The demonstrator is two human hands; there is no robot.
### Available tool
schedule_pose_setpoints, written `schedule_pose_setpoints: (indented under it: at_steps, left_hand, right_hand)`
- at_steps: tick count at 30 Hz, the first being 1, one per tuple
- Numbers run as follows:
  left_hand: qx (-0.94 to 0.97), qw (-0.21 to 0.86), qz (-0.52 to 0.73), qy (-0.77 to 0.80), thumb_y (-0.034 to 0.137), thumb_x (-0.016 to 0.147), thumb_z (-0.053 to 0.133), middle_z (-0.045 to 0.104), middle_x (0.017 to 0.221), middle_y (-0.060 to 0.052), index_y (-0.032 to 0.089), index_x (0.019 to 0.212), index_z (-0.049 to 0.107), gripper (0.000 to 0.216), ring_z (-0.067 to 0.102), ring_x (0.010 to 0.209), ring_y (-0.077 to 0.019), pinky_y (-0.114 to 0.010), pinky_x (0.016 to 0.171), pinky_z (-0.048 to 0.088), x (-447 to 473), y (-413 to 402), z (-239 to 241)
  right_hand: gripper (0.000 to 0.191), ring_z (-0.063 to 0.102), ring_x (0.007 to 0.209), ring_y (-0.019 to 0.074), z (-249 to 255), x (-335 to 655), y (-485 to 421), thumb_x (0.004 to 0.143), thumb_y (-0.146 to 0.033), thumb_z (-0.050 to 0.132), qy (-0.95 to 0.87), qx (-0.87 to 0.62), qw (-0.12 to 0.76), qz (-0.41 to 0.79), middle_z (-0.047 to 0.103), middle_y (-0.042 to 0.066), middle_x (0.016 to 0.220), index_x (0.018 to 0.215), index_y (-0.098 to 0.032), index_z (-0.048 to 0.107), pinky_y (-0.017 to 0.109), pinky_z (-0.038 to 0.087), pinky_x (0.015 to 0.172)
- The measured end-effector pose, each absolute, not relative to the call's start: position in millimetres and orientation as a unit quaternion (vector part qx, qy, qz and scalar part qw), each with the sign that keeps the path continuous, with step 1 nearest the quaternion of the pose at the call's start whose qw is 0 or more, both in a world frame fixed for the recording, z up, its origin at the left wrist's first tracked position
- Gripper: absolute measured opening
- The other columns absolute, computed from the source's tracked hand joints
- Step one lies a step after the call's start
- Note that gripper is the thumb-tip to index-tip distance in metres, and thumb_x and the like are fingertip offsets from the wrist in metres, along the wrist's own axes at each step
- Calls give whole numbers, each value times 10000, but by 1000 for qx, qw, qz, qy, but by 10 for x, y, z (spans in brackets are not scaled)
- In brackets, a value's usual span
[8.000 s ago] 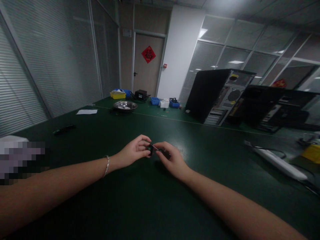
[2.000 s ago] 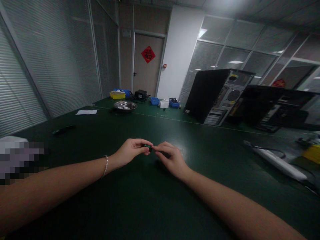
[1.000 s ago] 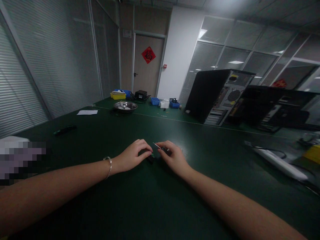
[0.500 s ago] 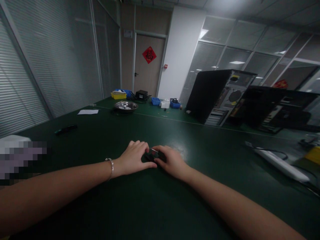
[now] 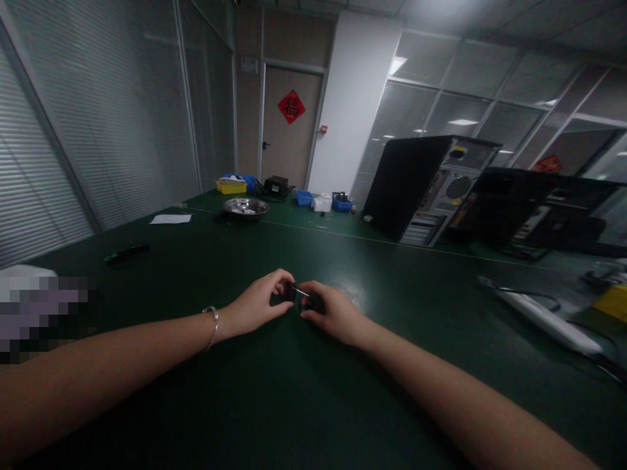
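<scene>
Over the middle of the green table (image 5: 304, 385), my left hand (image 5: 259, 303), with a silver bracelet (image 5: 214, 324) at its wrist, pinches a small black piece (image 5: 290, 292) between thumb and fingers. My right hand (image 5: 336, 313) is closed round another small dark piece (image 5: 315, 302), largely covered by the fingers. A thin, shiny metal rod (image 5: 302, 293) spans the narrow gap between the two pieces. Whether the rod joins them I cannot tell. Dim light and small size hide what kind of parts these are.
A black computer tower (image 5: 421, 189) stands at the back right. A white power strip (image 5: 543, 316) with cables lies to the right. Farther back are a metal bowl (image 5: 245, 208) and blue bins (image 5: 304, 198). A dark, green-tinged tool (image 5: 126, 254) and white paper (image 5: 170, 219) lie left.
My left hand has drawn slightly left and up with its black piece, widening the gap to my right hand. More of the metal rod shows between them. The right hand has hardly moved.
</scene>
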State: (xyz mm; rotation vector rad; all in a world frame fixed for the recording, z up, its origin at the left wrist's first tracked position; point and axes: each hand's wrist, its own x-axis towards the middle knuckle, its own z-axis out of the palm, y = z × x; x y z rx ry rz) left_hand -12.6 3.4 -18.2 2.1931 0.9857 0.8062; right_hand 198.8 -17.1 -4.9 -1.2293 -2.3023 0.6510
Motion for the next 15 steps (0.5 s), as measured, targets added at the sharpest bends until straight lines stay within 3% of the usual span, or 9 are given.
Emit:
schedule_pose_setpoints:
  at_steps: [6,11,15]
  left_hand:
    - [797,372,326,347,193,787,624,618,1035,-42,205,1112,491,351,604,943,-184,-348,842,480,-125,58,-221]
    - [789,385,320,355,198,781,639,616,1046,-45,198,1097,497,346,606,948,-183,-355,854,486,-126,43,-186]
    - [791,379,317,360,206,779,643,619,1046,-48,198,1090,508,340,604,956,-191,-364,861,483,-120,24,-160]
  right_hand:
    - [473,619,870,175,-25,1995,-177,772,-151,665,-814,-460,216,280,652,22,955,1218,-228,528,311,487,785]
    - [529,599,972,199,-42,2004,-178,720,-161,721,-805,-463,251,273,625,43,1096,1207,-241,530,338,475,843]
    - [458,615,884,182,-11,1995,-180,758,-145,676,-809,-465,231,275,651,21,1001,1183,-239,533,324,487,784]
